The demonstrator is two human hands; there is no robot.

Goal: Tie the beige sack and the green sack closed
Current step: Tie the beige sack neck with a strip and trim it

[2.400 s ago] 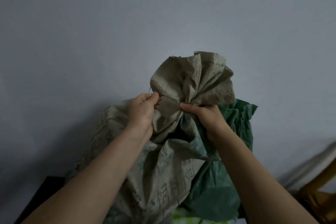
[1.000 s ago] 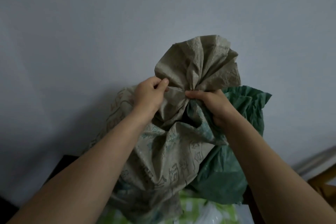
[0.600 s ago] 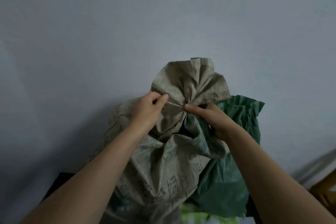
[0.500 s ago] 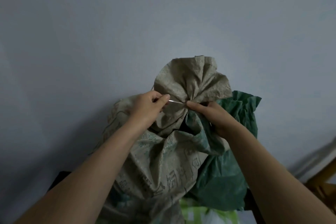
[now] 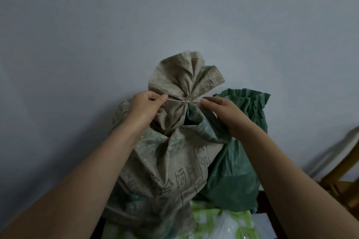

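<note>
**Wall** (image 5: 97, 35): plain grey-blue, behind everything.

**Left hand** (image 5: 145, 105): at 9 o'clock of the beige sack's neck. Fingers curled in, thumb and forefinger pinching the left end of the tie (image 5: 177, 100). Its forearm crosses the sack's left shoulder and hides part of it.

**Tie**: thin, pale, stretched level across the gathered neck from one hand to the other. Whether it is knotted cannot be told.

**Beige sack** (image 5: 171, 163): centre of the view, upright against the wall. Woven cloth with dark green print. The neck is drawn in tight, and the mouth fans out above the tie at 12 o'clock.

**Right hand** (image 5: 223, 111): at 3 o'clock of the same neck. Fingers curled, fingertips pinching the right end of the tie. The hand and forearm lie in front of the green sack and cover part of its upper left.

**Green sack** (image 5: 229, 172): upright at 3 o'clock of the beige sack, touching it and partly behind it. Its top edge is ruffled and stands up loose.

**Bag** (image 5: 219, 221): green-and-white patterned plastic at 6 o'clock, below both sacks, with its upper part under them.

**Wooden frame** (image 5: 342, 178): at 4 o'clock near the right edge, well apart from the sacks and cut off by the edge.
</note>
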